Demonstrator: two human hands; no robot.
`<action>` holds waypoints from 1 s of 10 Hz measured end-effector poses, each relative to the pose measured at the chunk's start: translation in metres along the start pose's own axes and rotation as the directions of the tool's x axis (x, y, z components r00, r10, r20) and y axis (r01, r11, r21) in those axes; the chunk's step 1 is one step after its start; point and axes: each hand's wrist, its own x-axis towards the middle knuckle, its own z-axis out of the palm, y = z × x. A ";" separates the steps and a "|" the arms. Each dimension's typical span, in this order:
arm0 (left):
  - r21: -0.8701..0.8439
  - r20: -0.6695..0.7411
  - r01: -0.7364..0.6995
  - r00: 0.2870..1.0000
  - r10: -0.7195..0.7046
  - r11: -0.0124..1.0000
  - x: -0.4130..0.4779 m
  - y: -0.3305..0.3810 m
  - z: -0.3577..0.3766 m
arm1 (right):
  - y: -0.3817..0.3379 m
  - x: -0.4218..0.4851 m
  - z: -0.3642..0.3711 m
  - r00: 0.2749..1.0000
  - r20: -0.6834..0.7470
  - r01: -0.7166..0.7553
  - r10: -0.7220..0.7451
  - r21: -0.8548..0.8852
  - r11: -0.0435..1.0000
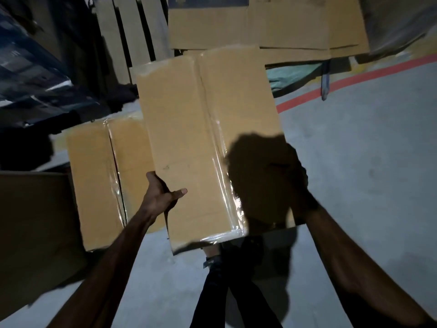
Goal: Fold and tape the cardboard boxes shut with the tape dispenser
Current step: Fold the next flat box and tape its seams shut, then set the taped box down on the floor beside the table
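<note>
My left hand (160, 196) grips the box (189, 129) at 7 o'clock; my right hand (289, 185), at 4 o'clock, is too dark to tell.

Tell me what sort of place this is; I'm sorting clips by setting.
Probably a warehouse packing area: flattened cardboard stacked behind, concrete floor with a red line, taped box in hand.

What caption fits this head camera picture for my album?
Left hand and shadowed right hand hold a taped box, a second taped box on the floor beside it.
</note>
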 end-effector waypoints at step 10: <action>-0.028 -0.286 -0.015 0.958 0.006 0.999 -0.084 0.024 0.002 | -0.088 -0.123 -0.034 0.983 0.185 -0.021 0.019 0.008 1.000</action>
